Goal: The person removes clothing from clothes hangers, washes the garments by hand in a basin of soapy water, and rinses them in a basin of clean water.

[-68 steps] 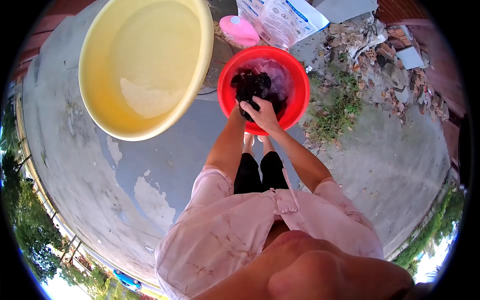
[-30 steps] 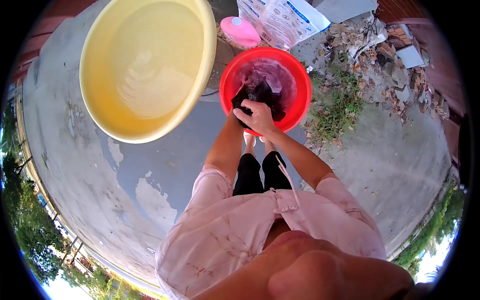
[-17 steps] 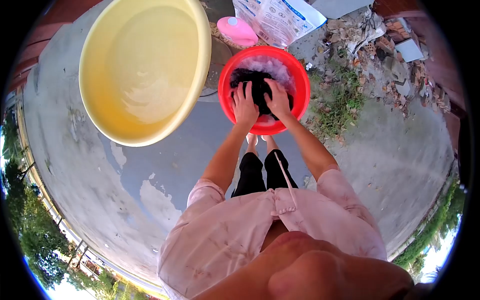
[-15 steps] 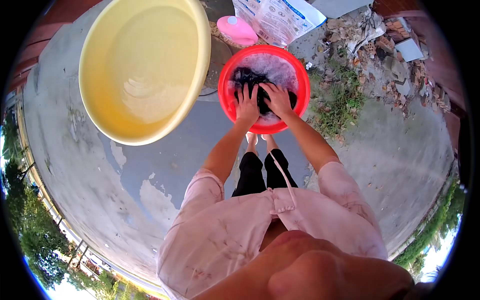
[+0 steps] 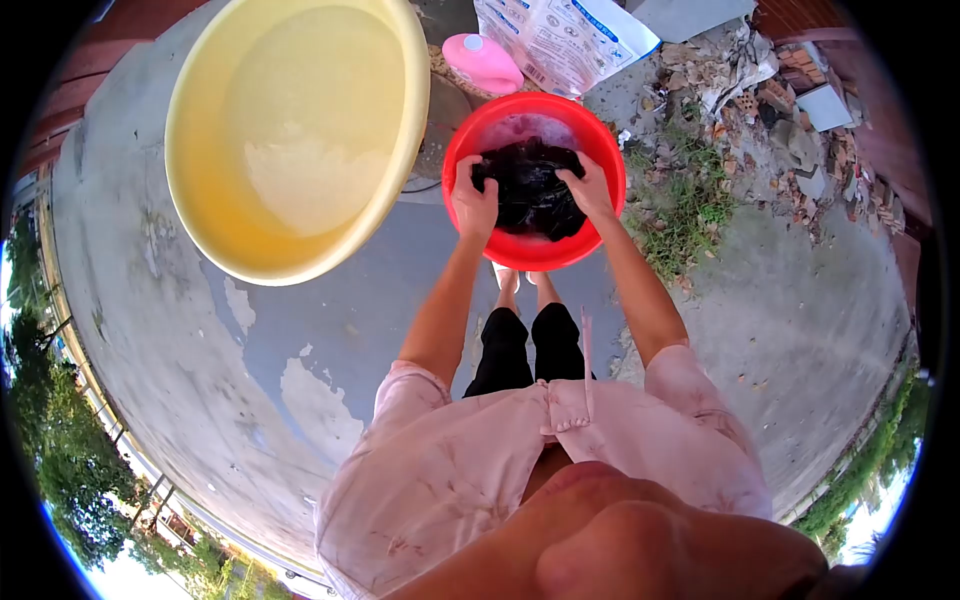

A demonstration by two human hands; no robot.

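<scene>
A wet black cloth (image 5: 535, 190) is spread between my two hands over the red basin (image 5: 548, 258). My left hand (image 5: 474, 198) grips its left edge, fingers curled round it near the rim. On the opposite side my right hand (image 5: 588, 187) pinches the right edge of the cloth. Foamy water (image 5: 530, 128) shows behind the cloth, inside the basin. The cloth's lower part hangs in the basin, and its exact garment kind cannot be made out.
A large yellow tub (image 5: 300, 262) with clear water stands left of the basin. Behind are a pink bottle (image 5: 484, 64) and a white printed bag (image 5: 570, 40). Broken bricks and rubble (image 5: 790, 110) and weeds (image 5: 685, 205) lie on the concrete to the right.
My hands have moved apart from the middle of the basin to its two sides. The black cloth, earlier pressed down in the suds, is now lifted and stretched between them.
</scene>
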